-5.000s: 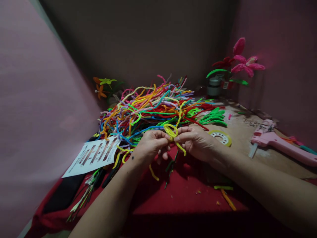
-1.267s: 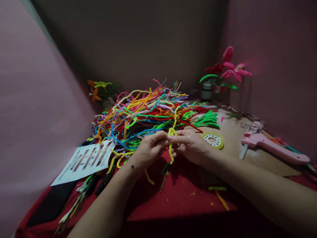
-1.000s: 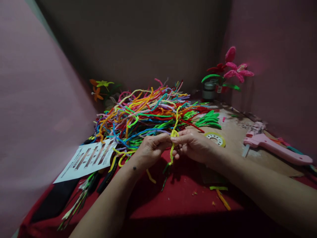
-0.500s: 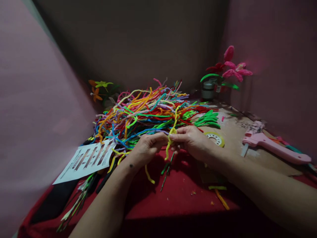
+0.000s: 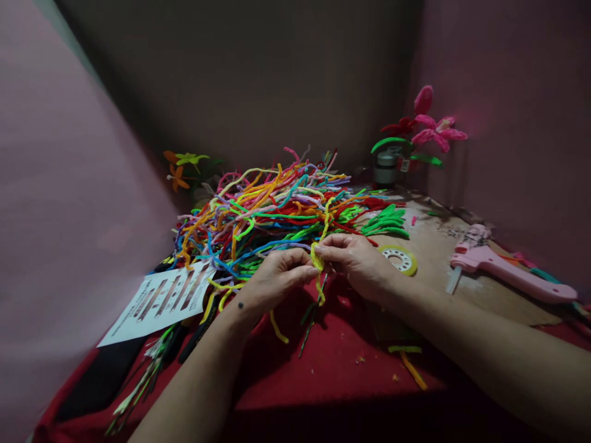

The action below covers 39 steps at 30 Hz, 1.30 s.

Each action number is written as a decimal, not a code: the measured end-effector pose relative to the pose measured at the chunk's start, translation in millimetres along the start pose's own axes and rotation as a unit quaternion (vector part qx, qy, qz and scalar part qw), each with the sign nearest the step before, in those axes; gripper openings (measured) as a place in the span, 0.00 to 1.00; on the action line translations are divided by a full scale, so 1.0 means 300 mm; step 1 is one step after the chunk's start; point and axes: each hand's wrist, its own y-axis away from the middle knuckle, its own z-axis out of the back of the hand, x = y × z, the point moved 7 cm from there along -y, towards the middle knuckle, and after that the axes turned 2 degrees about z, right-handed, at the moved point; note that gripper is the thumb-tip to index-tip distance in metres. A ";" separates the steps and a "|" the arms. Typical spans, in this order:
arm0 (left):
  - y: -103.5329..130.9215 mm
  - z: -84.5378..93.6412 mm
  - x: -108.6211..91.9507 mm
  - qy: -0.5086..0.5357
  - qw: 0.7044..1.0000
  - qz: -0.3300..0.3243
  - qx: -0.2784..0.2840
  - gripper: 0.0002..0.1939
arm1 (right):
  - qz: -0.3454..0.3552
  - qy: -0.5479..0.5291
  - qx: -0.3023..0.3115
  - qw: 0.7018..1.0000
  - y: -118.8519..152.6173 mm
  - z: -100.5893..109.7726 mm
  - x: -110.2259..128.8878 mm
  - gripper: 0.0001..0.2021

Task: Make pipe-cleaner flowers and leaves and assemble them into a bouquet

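Observation:
Between my two hands is a yellow pipe cleaner (image 5: 317,257), bent into a small loop with one end rising and the other hanging down. My left hand (image 5: 284,271) pinches the loop from the left, thumb against its lower part. From the right, my right hand (image 5: 353,258) pinches its upper part between thumb and fingertips. Just beyond lies a big heap of coloured pipe cleaners (image 5: 258,209). Thin dark green stems (image 5: 308,332) lie on the red cloth (image 5: 332,375) beneath my hands.
At right, a pink glue gun (image 5: 512,274) and a tape roll (image 5: 399,261) lie on a brown board (image 5: 434,301). Green leaf shapes (image 5: 386,221) sit beside the heap. A printed sheet (image 5: 157,301) is at left. Pink flowers (image 5: 438,131) stand at the back right.
The yellow loop has turned between my fingers, its hanging end shifting slightly right and down. My left thumb now presses on the loop's lower part.

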 end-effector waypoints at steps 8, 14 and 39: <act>0.014 0.014 -0.024 -0.099 0.984 -0.086 -0.122 0.09 | -0.012 -0.032 -0.108 0.994 0.008 0.026 -0.005 0.12; 0.002 -0.005 -0.021 -0.024 0.993 -0.056 -0.096 0.09 | 0.004 -0.004 -0.113 0.994 0.007 0.035 0.001 0.12; 0.002 -0.024 0.043 0.126 0.990 0.067 0.002 0.12 | -0.011 0.004 -0.031 0.999 -0.007 0.017 0.025 0.11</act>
